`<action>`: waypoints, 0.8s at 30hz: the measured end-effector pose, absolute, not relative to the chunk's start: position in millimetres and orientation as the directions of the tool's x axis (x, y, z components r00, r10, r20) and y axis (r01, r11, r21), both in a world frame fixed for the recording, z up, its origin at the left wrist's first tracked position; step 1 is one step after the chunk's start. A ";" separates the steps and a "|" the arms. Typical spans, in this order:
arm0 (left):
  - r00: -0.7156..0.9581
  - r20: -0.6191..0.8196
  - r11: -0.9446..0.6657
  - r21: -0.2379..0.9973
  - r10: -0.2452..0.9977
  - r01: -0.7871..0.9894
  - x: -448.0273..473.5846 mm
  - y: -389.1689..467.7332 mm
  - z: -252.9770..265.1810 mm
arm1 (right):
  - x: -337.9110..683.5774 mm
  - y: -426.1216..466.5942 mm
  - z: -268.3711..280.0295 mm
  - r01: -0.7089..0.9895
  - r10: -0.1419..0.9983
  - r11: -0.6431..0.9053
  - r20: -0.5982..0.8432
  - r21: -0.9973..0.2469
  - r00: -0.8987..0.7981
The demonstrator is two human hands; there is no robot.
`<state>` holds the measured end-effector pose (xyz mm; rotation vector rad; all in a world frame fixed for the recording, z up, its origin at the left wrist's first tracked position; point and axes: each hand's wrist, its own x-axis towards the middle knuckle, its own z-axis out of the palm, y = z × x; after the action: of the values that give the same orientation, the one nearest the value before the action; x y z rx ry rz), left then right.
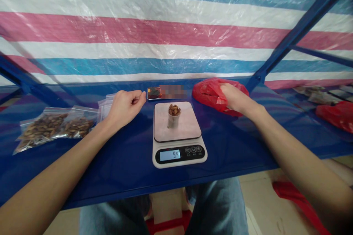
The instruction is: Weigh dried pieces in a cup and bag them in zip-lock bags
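Note:
My left hand [128, 103] hovers or rests left of a smartphone [153, 93], fingers curled in and thumb tip against them, with nothing showing in the grip. A red plastic bag [205, 93] lies at the back right. Into its opening reaches my right hand [231, 97], its fingers hidden by the plastic. Between the hands stands a white kitchen scale [158, 132], its display reading about 9.4. On its plate a small clear cup [173, 122] stands upright, heaped with brown pod-like pieces [174, 109].
Two zip bags of brown pieces [45, 126] [78, 125] lie on the left, beside flat clear bags [103, 106] partly behind my left wrist. Blue metal struts [298, 31] rise at both sides. Another red bag [336, 114] lies far right. Striped sheeting [165, 36] hangs behind.

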<state>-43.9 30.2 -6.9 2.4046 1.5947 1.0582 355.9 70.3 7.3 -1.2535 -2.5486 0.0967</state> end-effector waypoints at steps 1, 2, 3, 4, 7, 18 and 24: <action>0.224 0.502 -0.459 0.411 0.835 0.788 -44.1 30.1 -6.9 | 356.1 71.5 7.0 0.793 0.799 0.591 0.243 -0.147 -0.550; 0.224 0.502 -0.458 0.411 0.835 0.788 -44.1 29.9 -6.9 | 356.2 72.2 6.8 0.816 0.809 0.568 0.255 -0.109 -0.529; 0.225 0.503 -0.460 0.411 0.834 0.787 -43.9 29.7 -6.7 | 356.2 72.3 6.8 0.829 0.814 0.554 0.264 -0.079 -0.518; 0.227 0.504 -0.463 0.411 0.833 0.785 -43.7 29.5 -6.4 | 356.1 71.5 7.1 0.832 0.813 0.550 0.273 -0.066 -0.515; 0.229 0.512 -0.471 0.412 0.828 0.780 -43.1 28.9 -5.4 | 357.3 65.7 9.1 0.801 0.786 0.581 0.354 -0.142 -0.507; 0.242 0.508 -0.481 0.415 0.827 0.772 -42.6 28.8 -6.0 | 354.0 27.1 50.0 0.515 0.676 0.605 0.733 -0.608 0.072; 0.250 0.514 -0.490 0.408 0.820 0.770 -44.5 30.0 -7.9 | 275.4 1.5 68.1 0.394 0.697 0.717 0.593 -0.575 -0.403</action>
<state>-44.5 30.0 -7.9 2.4261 1.5469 1.0703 275.4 1.5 68.1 -0.8301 -2.0403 0.4362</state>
